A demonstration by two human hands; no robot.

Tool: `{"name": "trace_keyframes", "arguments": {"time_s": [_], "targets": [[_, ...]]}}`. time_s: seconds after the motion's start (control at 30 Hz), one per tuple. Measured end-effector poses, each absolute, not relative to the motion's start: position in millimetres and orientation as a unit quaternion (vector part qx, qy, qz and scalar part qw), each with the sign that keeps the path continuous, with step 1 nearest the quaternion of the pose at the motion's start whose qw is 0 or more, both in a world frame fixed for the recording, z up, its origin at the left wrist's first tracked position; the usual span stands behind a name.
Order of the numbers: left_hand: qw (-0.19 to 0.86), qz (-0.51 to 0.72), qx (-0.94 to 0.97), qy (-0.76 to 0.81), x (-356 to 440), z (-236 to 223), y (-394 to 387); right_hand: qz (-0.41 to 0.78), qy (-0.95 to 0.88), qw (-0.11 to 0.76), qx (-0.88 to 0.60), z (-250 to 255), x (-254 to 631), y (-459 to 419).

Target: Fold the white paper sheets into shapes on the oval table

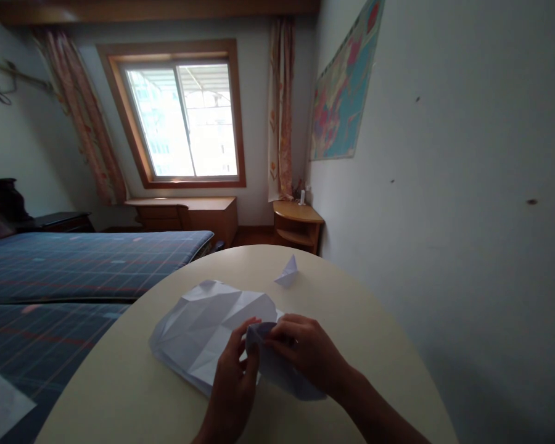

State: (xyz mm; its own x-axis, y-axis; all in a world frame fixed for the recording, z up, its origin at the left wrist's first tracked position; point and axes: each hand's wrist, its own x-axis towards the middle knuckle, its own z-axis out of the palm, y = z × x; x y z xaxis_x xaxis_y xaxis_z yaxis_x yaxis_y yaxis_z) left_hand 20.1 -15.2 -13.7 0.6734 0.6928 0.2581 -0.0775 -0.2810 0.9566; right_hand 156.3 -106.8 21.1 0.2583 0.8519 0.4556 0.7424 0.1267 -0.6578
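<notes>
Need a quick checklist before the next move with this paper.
1. Left hand and right hand both on the folded white paper piece: ok.
2. Piece separate from the large creased white sheet: cannot tell, hands hide the join.
3. Fold edges aligned: cannot tell, fingers cover them.
4. Small folded white paper shape apart from the hands: ok.
5. Large sheet flat on the round cream table: not ok, creases stand raised.

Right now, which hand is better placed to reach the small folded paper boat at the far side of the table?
Probably the right hand: its fingers rest on the folded paper, closer to the small boat. The left hand sits lower, by the creased sheet.
</notes>
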Motion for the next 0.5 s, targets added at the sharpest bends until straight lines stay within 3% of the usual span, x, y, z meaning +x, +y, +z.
{"name": "trace_keyframes", "arguments": {"time_s": [0.23, 0.5], "targets": [[0.633, 0.357, 0.640, 0.249, 20.7, -11.6, -3.1, -0.028, -0.647, 0.393, -0.653, 21.1, 155.6, -105.9], [0.713, 0.388, 0.514, 0.277, 24.5, -9.3, -4.8, -0.047, -0.599, 0.406, -0.688, 22.3, 150.1, -107.0]]}}
